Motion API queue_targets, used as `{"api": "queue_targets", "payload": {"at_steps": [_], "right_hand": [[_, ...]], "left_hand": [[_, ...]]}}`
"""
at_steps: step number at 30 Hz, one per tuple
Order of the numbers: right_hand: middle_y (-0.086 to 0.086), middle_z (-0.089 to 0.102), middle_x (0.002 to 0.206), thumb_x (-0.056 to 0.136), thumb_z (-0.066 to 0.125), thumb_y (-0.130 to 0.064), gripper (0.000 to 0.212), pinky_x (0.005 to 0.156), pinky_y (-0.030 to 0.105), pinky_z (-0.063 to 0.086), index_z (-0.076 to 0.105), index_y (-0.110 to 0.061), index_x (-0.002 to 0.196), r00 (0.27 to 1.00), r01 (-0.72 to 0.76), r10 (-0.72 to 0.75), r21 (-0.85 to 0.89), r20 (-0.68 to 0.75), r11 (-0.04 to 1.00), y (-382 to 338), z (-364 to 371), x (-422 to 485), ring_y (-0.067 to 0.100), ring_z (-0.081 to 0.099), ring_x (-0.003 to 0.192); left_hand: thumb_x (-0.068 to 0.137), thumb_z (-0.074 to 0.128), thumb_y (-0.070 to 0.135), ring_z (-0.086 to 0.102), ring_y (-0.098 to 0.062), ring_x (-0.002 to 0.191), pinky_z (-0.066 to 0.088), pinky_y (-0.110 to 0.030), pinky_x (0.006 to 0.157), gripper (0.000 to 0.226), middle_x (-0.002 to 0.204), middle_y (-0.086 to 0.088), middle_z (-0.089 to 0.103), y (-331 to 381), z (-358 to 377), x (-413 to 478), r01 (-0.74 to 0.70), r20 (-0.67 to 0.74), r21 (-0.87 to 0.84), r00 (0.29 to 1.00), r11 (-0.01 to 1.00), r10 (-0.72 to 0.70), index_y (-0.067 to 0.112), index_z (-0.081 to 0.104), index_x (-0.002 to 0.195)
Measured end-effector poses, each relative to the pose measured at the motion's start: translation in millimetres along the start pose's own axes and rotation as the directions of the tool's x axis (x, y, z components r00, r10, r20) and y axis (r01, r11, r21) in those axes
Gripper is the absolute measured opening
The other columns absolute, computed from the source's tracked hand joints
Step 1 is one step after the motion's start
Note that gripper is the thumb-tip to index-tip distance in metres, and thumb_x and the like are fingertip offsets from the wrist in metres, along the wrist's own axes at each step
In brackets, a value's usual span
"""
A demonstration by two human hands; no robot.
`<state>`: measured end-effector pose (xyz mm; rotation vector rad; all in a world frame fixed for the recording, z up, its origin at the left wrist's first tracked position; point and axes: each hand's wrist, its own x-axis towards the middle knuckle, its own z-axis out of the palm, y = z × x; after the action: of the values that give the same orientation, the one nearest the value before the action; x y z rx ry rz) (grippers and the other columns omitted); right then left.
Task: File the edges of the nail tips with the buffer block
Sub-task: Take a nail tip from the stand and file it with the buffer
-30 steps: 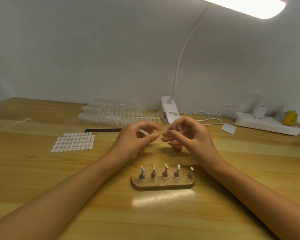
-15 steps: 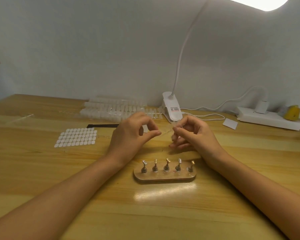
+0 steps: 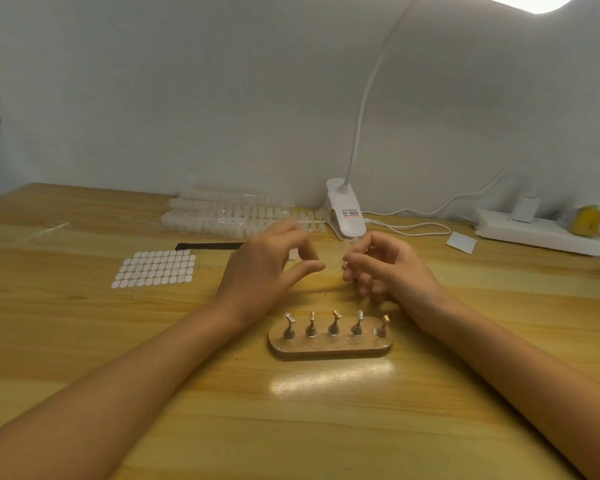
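Drawn slightly apart against a second ago: left hand [image 3: 267,271] and right hand [image 3: 392,268], fingertips near, not touching. Left: fingers curled, pale blurred scrap behind forefinger; cannot tell whether gripped. Right: thumb and forefinger pinched together; contents too blurred to tell. Racked nail tips [image 3: 229,216] just beyond left hand, lamp clip [image 3: 345,216] beyond the gap. Peg stand [image 3: 329,348] near wrists, apart. Open table [image 3: 84,323] outboard of left forearm. Both forearms angled inward.

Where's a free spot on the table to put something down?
Bare table: this side of the wooden stand, between the forearms, and left, below the sticker sheet. Crowded: the back, with nail tip strips, clip lamp and power strip.
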<state>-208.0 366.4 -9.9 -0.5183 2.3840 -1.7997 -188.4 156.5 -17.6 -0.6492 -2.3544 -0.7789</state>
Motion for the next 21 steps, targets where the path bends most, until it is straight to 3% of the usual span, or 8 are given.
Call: {"api": "queue_targets", "payload": {"at_steps": [1, 3, 6, 8, 11, 15, 18, 21], "right_hand": [[0.000, 0.072, 0.078, 0.093, 0.065, -0.018, 0.007, 0.051, 0.021, 0.051, 0.063, -0.011, 0.092, 0.995, 0.097, -0.098, -0.111, 0.001, 0.989, 0, 0, -1, 0.018, 0.065, 0.061], [-0.001, 0.073, 0.083, 0.091, 0.066, -0.018, 0.004, 0.061, 0.023, 0.056, 0.065, -0.015, 0.091, 0.977, 0.214, -0.210, -0.206, 0.039, 0.955, 0, -1, -2, 0.021, 0.068, 0.073], [-0.006, 0.070, 0.081, 0.089, 0.070, -0.020, 0.005, 0.064, 0.017, 0.051, 0.069, -0.023, 0.086, 0.966, 0.252, -0.256, -0.328, 0.031, 0.910, 4, -2, 1, 0.003, 0.062, 0.071], [-0.008, 0.068, 0.080, 0.088, 0.072, -0.024, 0.005, 0.059, 0.014, 0.044, 0.071, -0.027, 0.085, 0.974, 0.207, -0.225, -0.416, 0.007, 0.885, 8, 1, 2, -0.005, 0.056, 0.065], [-0.009, 0.063, 0.073, 0.085, 0.071, -0.040, 0.013, 0.057, 0.020, 0.037, 0.072, -0.027, 0.084, 0.975, 0.151, -0.219, -0.588, -0.045, 0.795, 14, 0, 3, -0.001, 0.052, 0.064], [-0.014, 0.056, 0.066, 0.081, 0.056, -0.064, 0.034, 0.055, 0.022, 0.035, 0.068, -0.031, 0.079, 0.950, 0.139, -0.295, -0.708, -0.101, 0.692, 12, -8, 2, 0.002, 0.052, 0.066], [-0.007, 0.059, 0.074, 0.090, 0.058, -0.050, 0.026, 0.060, 0.031, 0.040, 0.067, -0.026, 0.084, 0.949, 0.122, -0.287, -0.683, -0.133, 0.720, 15, -17, 6, 0.008, 0.051, 0.069], [-0.010, 0.058, 0.089, 0.087, 0.068, -0.040, 0.017, 0.065, 0.030, 0.044, 0.061, -0.025, 0.093, 0.957, 0.133, -0.273, -0.696, -0.094, 0.706, 19, -21, 8, 0.010, 0.052, 0.081]], "left_hand": [[0.086, 0.068, 0.033, 0.049, -0.003, 0.066, 0.041, -0.017, 0.061, 0.014, 0.082, 0.018, 0.058, -2, 2, 1, 0.154, 0.097, -0.140, 0.985, 0.978, -0.142, 0.020, 0.066, 0.083], [0.089, 0.063, 0.033, 0.050, 0.003, 0.057, 0.039, -0.011, 0.055, 0.013, 0.068, 0.022, 0.061, -7, 1, 3, 0.374, 0.259, -0.359, 0.920, 0.855, -0.293, 0.021, 0.066, 0.085], [0.092, 0.056, 0.033, 0.046, 0.006, 0.048, 0.036, -0.007, 0.047, 0.016, 0.055, 0.025, 0.057, -15, -3, 4, 0.494, 0.286, -0.538, 0.869, 0.683, -0.404, 0.021, 0.064, 0.086], [0.093, 0.056, 0.032, 0.045, 0.003, 0.048, 0.035, -0.009, 0.046, 0.016, 0.054, 0.022, 0.056, -18, -3, 3, 0.516, 0.268, -0.583, 0.851, 0.628, -0.451, 0.020, 0.063, 0.086], [0.091, 0.059, 0.033, 0.048, 0.003, 0.052, 0.038, -0.011, 0.049, 0.014, 0.059, 0.022, 0.059, -16, -1, 2, 0.476, 0.241, -0.546, 0.877, 0.689, -0.415, 0.020, 0.063, 0.086], [0.084, 0.066, 0.036, 0.053, 0.001, 0.069, 0.044, -0.011, 0.063, 0.014, 0.085, 0.019, 0.065, -11, 0, 0, 0.270, 0.224, -0.386, 0.955, 0.882, -0.194, 0.023, 0.068, 0.086], [0.081, 0.064, 0.042, 0.055, -0.003, 0.082, 0.050, -0.025, 0.073, 0.018, 0.097, 0.014, 0.064, -9, 2, -1, 0.146, 0.345, -0.204, 0.936, 0.968, -0.068, 0.026, 0.069, 0.089], [0.084, 0.061, 0.047, 0.053, -0.002, 0.081, 0.053, -0.036, 0.074, 0.017, 0.096, 0.017, 0.063, -10, 5, -2, 0.111, 0.360, -0.058, 0.929, 0.992, -0.083, 0.033, 0.066, 0.092]]}}
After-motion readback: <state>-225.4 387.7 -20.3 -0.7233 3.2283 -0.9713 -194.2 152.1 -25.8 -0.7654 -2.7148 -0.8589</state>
